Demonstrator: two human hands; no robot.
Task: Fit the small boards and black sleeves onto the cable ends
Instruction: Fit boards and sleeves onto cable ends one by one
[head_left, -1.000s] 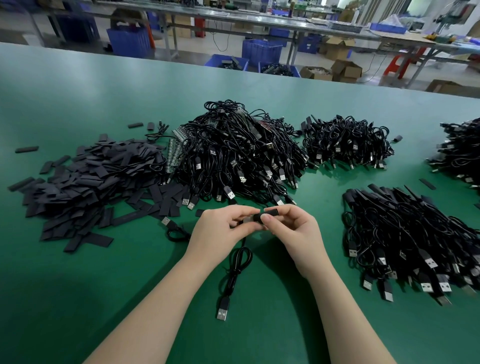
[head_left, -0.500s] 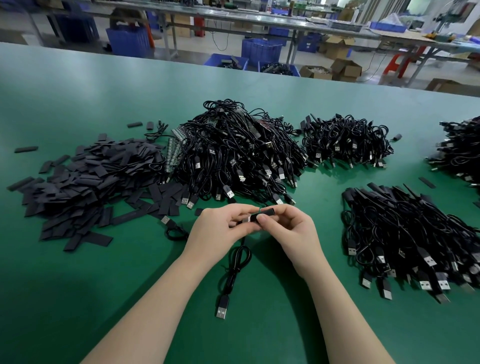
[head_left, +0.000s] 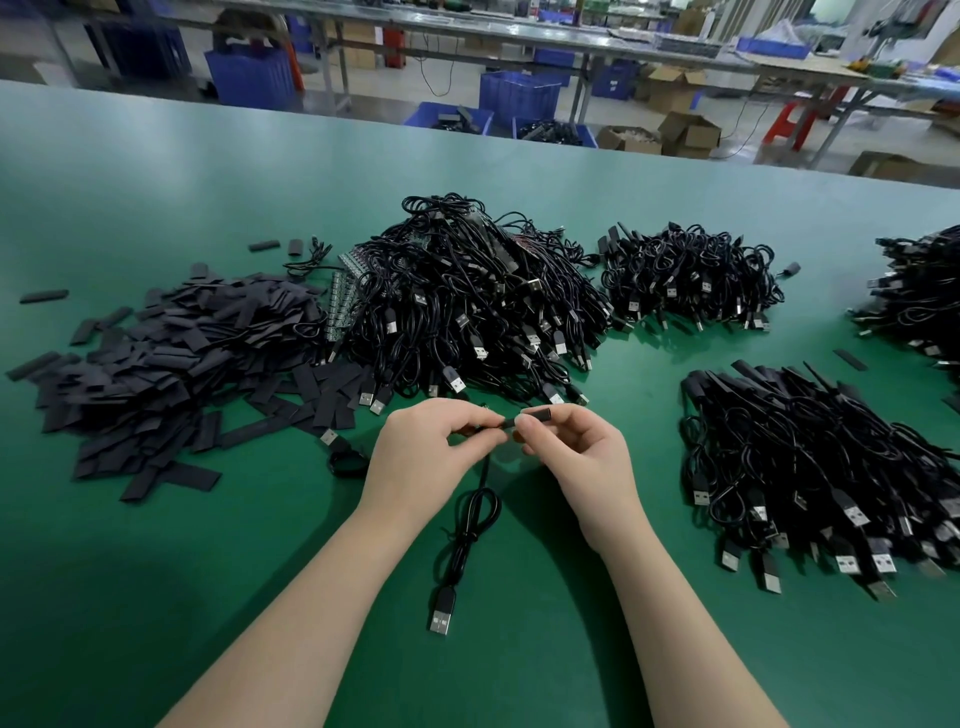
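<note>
Black sleeve (head_left: 535, 415) pinched in right hand (head_left: 582, 457), now drawn slightly off cable end (head_left: 491, 427) gripped by left hand (head_left: 426, 452) (gap wider than before); not yet seated, above green table (head_left: 156, 597).

A green counter (head_left: 156, 597) fills the near view. Beyond its far edge, blue plastic crates (head_left: 521, 95) stand on the floor under long metal workbenches (head_left: 519, 32). Right of the crates lie open cardboard boxes (head_left: 691, 134) and a red stool (head_left: 792, 122).
</note>
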